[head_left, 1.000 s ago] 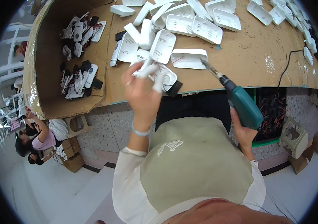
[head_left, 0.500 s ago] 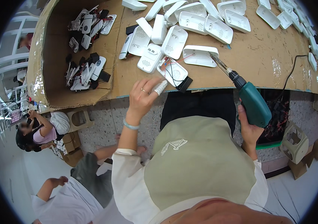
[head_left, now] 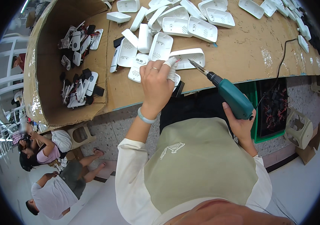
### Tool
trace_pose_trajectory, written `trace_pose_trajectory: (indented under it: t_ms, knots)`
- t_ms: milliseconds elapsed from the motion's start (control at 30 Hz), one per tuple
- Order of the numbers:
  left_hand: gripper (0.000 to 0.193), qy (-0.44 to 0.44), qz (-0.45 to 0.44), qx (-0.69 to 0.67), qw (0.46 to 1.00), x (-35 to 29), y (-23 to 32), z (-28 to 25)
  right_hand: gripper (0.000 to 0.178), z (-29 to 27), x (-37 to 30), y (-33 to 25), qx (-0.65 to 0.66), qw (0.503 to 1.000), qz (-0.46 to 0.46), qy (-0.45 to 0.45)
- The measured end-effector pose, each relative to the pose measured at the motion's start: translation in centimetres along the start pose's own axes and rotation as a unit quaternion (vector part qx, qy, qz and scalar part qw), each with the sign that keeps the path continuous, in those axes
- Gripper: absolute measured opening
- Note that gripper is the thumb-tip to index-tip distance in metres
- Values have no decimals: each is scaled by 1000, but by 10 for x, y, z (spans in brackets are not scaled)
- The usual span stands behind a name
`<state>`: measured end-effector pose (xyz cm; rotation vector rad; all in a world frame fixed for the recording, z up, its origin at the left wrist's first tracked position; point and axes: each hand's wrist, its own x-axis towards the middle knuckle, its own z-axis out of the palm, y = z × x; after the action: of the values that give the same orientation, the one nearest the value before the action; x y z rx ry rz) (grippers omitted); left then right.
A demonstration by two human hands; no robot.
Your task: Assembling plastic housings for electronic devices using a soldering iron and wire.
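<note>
My left hand [head_left: 155, 87] is over the near edge of the cardboard work surface, white tape around one finger. Its fingers are pinched on a thin red wire [head_left: 177, 60] at the rim of an open white plastic shell [head_left: 196, 55]. Below it, a white case half [head_left: 177, 79] with a black block [head_left: 178, 89] beside it is mostly covered by that hand. In my right hand [head_left: 241, 127] is a teal soldering gun [head_left: 236, 98], gripped by its handle. Its metal tip points left over the shell's inside; whether it touches cannot be made out.
Many white shells [head_left: 202, 29] lie across the far side. A cardboard box [head_left: 47, 63] at left holds wired white units [head_left: 76, 43]. A black cord [head_left: 282, 63] runs down at right, near a green-rimmed crate [head_left: 257, 138] and a plastic stool [head_left: 299, 127]. Two people [head_left: 53, 195] are at lower left.
My left hand has moved up and right, from beside the case half to the shell and red wire. The view has shifted, and the soldering gun stays close to the shell. The person at lower left has moved away.
</note>
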<state>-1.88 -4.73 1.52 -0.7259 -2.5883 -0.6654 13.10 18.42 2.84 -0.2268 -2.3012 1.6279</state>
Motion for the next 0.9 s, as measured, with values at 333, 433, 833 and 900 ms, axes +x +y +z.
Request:
trace_pose_trajectory:
  t_ms: [333,433,833,900]
  knots:
    - [28,-30,2,79,996,12,9,1,20,17,15,11,-12,999,-46,-8]
    - [27,8,-8,102,995,20,18,-3,21,19,17,14,-6,999,-50,-8]
    - [33,-53,24,94,994,24,6,12,22,23,27,14,-22,997,-71,-11]
    - [33,-55,22,94,994,25,6,13,22,24,28,14,-29,996,-77,-15]
